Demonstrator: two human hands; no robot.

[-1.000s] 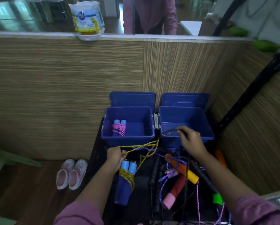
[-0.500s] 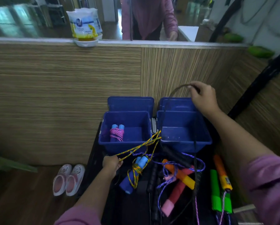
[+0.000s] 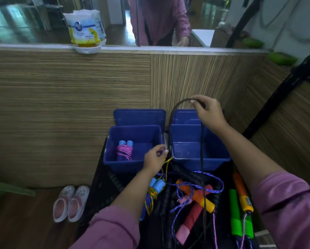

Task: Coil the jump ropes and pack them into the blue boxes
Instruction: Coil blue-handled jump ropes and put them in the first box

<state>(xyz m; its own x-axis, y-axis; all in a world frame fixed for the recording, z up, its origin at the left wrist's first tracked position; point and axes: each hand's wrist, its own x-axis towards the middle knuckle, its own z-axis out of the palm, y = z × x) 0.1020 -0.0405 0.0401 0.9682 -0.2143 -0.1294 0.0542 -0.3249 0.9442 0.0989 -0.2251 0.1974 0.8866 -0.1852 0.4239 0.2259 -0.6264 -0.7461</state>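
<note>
My right hand (image 3: 209,112) is raised above the right blue box (image 3: 186,163) and grips the top of a black jump rope (image 3: 175,108), which arches over and hangs down in two strands. My left hand (image 3: 154,158) pinches the left strand between the two boxes. The left blue box (image 3: 125,166) holds a coiled pink rope with blue handles (image 3: 125,150). A yellow rope with blue handles (image 3: 156,187) lies just below my left hand. Nothing lies in the right box.
A tangle of ropes with orange (image 3: 204,200), pink (image 3: 188,223) and green handles (image 3: 234,212) covers the black surface (image 3: 103,187) in front of the boxes. Both box lids stand open against the wooden partition (image 3: 69,114). Pink shoes (image 3: 70,203) sit on the floor to the left.
My right hand lifted the black rope out of the pile, then came down a little. My left hand moved up from the yellow rope to the black strand between the boxes.
</note>
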